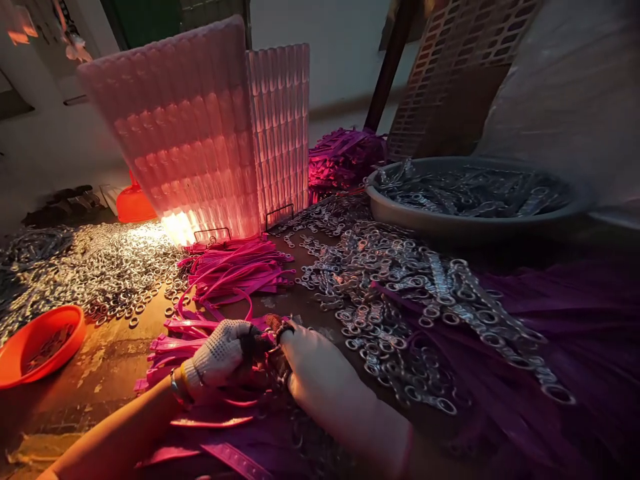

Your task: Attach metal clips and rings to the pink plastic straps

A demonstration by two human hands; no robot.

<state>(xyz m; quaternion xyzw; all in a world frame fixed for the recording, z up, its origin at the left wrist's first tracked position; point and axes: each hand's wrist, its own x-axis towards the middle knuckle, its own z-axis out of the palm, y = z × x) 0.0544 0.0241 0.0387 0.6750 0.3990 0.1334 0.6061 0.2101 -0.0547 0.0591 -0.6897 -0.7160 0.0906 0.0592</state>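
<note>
My left hand [223, 350], in a pale dotted work glove with dark fingertips, is closed, its fingers curled inward. Against it works my right hand [310, 363], also closed, with dark coverings on the fingers. The two hands meet over the table, and what sits between their fingertips is too dark and small to make out. Magenta straps [175, 347] lie under and behind my left hand, and more straps [235, 267] are bundled just beyond. To the right of my right hand spreads a heap of silver metal clasps with ring ends [380, 267].
A large grey basin [425, 217] of metal clasps stands back right. Pink ridged plastic panels [200, 133] stand upright behind the straps. At left are a pile of small metal parts [110, 260], an orange bowl [75, 340] and a red lamp shade [134, 202]. Purple straps [560, 313] cover the right side.
</note>
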